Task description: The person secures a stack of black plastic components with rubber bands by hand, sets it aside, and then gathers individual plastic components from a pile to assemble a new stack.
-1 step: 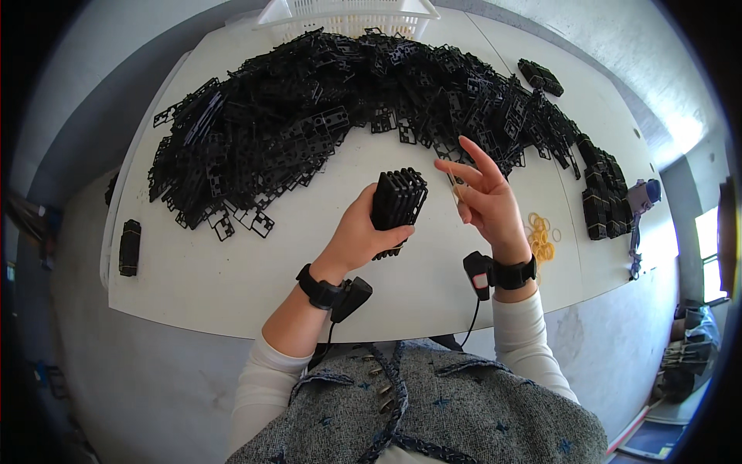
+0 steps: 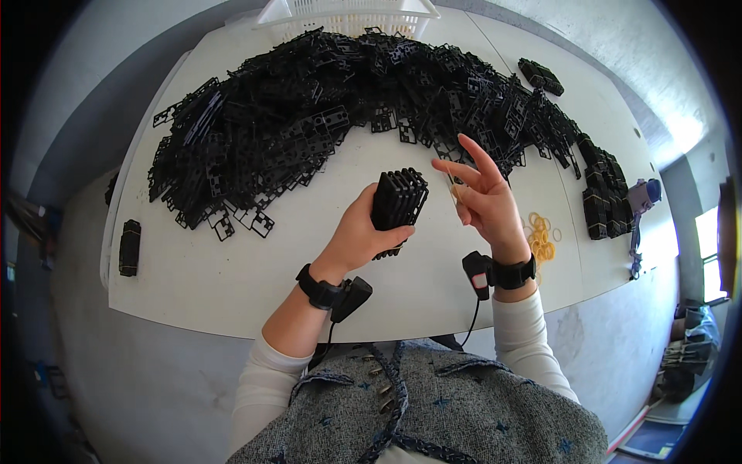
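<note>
My left hand (image 2: 352, 236) is closed around a stack of flat black plastic pieces (image 2: 399, 203), held above the white table with its far end tilted up. A thin band shows at the near end of that stack, by my thumb. Just right of it, my right hand (image 2: 485, 197) has a tan rubber band (image 2: 451, 178) looped over its fingers. The index finger points outward, and the others are partly bent around the band. The two hands are apart. A small heap of yellow rubber bands (image 2: 542, 238) lies beside my right wrist.
A large arc-shaped pile of loose black plastic pieces (image 2: 263, 116) covers the far part of the table (image 2: 232, 290). Banded bundles (image 2: 603, 193) are stacked at the right, with another bundle (image 2: 130, 247) at the left edge. A white basket (image 2: 348, 19) stands at the back.
My right hand has shifted very slightly away from me and to the left, with the rubber band on its fingers. My left hand and the stack look unchanged.
</note>
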Available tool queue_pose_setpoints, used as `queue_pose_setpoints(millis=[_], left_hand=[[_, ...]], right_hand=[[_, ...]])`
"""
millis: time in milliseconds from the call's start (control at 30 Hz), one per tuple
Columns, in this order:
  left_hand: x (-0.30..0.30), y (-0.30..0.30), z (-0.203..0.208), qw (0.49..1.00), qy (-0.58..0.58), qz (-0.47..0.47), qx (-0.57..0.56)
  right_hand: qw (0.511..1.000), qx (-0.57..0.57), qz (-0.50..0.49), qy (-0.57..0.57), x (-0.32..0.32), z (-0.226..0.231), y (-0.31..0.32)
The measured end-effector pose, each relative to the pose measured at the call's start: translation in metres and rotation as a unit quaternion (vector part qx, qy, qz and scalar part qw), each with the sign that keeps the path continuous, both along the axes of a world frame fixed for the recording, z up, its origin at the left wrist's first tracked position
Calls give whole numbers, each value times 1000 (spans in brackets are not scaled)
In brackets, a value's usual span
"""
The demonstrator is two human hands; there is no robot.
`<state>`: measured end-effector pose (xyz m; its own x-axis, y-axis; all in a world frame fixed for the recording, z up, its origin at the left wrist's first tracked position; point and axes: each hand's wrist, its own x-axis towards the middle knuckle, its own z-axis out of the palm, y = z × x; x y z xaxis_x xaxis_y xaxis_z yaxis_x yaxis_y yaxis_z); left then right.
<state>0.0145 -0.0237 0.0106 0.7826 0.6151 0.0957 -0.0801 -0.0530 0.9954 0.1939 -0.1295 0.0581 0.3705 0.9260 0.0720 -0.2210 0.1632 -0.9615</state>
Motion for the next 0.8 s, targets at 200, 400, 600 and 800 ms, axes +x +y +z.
queue_pose_setpoints(millis=[200, 400, 600, 800], left_hand=[[-2, -2, 4, 996, 53, -7, 66], [1, -5, 8, 985, 75, -4, 157], [2, -5, 0, 936, 102, 34, 335], [3, -1, -5, 897, 87, 65, 429]], right_hand=[[980, -30, 32, -195, -9, 11, 6], [904, -27, 43, -425, -10, 20, 8], [728, -67, 62, -680, -28, 31, 10], [675, -84, 101, -726, -32, 37, 14]])
